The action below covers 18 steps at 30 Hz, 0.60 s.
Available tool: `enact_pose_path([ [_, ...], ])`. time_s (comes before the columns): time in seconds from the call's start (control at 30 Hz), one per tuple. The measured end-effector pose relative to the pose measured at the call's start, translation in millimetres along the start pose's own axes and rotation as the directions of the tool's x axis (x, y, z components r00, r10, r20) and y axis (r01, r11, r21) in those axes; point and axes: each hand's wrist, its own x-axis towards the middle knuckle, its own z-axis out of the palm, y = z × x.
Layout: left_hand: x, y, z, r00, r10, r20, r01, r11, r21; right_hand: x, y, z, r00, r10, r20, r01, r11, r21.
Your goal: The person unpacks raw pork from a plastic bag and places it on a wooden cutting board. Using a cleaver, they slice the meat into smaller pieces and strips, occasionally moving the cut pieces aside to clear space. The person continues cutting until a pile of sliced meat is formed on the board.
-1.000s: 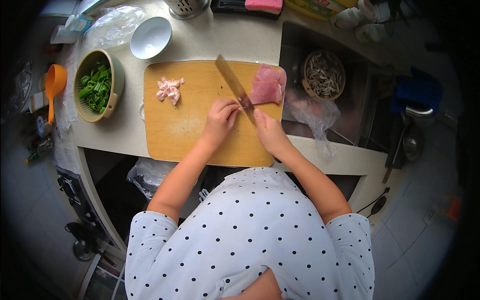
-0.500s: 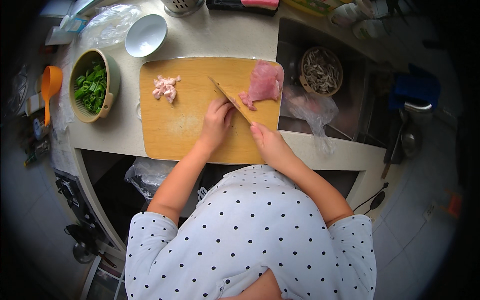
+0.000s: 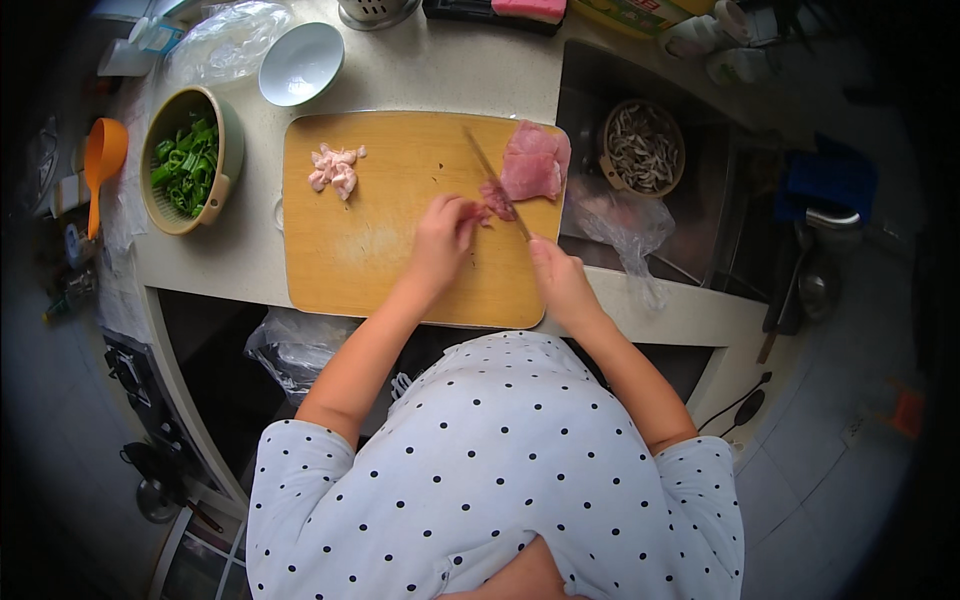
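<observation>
Pale wooden cutting board [image 3: 390,250] nearest, right hand [image 3: 560,280] clenched on the handle of a long steel knife [image 3: 495,180], left hand [image 3: 440,240] curled, fingertips pinning a soft, slippery pink strip [image 3: 497,199], probably best held flat and close to the blade, beyond it the raw meat slab [image 3: 535,162] at the board's far right corner.

Left hand [image 3: 443,235] reaches forward, fingers curled downward; right hand [image 3: 562,280] closed in a grip, both forearms extended.
</observation>
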Motion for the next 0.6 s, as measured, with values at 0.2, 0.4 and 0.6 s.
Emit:
enact_pose_path([
  [0.2, 12.0, 8.5, -15.7, 0.995, -0.101, -0.017, 0.099, 0.992, -0.074, 1.5, -5.3, -0.4, 1.0, 0.005, -0.022, -0.003, 0.997, 0.073],
  [0.4, 12.7, 6.6, -26.2, 0.987, -0.153, 0.057, 0.154, 0.988, -0.022, -2.0, 11.0, -11.7, 0.981, 0.131, 0.141, -0.166, 0.947, 0.275],
  [0.6, 22.0, 23.2, -4.3, 0.969, 0.186, 0.161, -0.23, 0.919, 0.319, -4.1, 5.5, -17.2, 0.959, 0.197, 0.204, -0.281, 0.759, 0.587],
])
